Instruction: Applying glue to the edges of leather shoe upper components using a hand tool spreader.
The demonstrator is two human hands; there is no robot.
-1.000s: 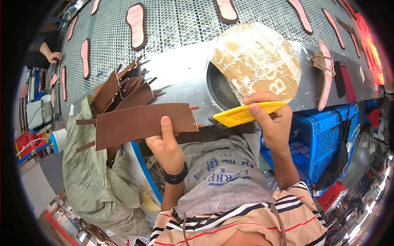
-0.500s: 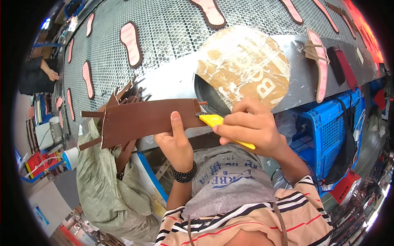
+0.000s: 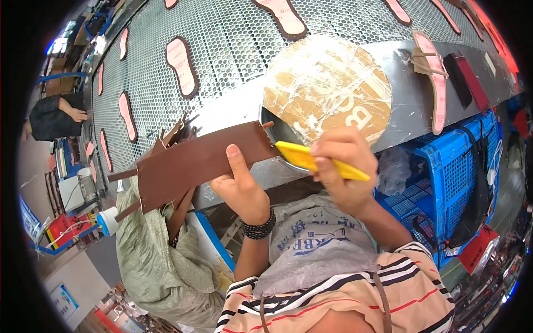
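My left hand (image 3: 244, 191) is closed on a brown leather-like sheet (image 3: 194, 166), its thumb lying on top and its fingers underneath. Narrow brown strips (image 3: 126, 211) stick out past the sheet's left end. In my right hand (image 3: 350, 169) is a yellow-handled brush (image 3: 297, 155), gripped between thumb and fingers. The brush's head is close to the sheet's right edge; whether it touches cannot be made out. Just beyond it, a round cardboard lid (image 3: 327, 89) smeared with whitish residue partly covers a dark round pot (image 3: 281, 136).
Pink insoles (image 3: 182, 66) with dark borders lie on a mesh conveyor (image 3: 227, 50). An insole with bands round it (image 3: 436, 83) and dark red pieces (image 3: 472, 86) rest on the metal ledge. A blue crate (image 3: 455, 172) stands right, a greenish sack (image 3: 161, 266) left. Another person's hand (image 3: 76, 114) shows far left.
The brown sheet has tilted, its right end rising and its left end dropping. My right hand has turned the brush and shifted slightly. Insoles at the left appear lower in view.
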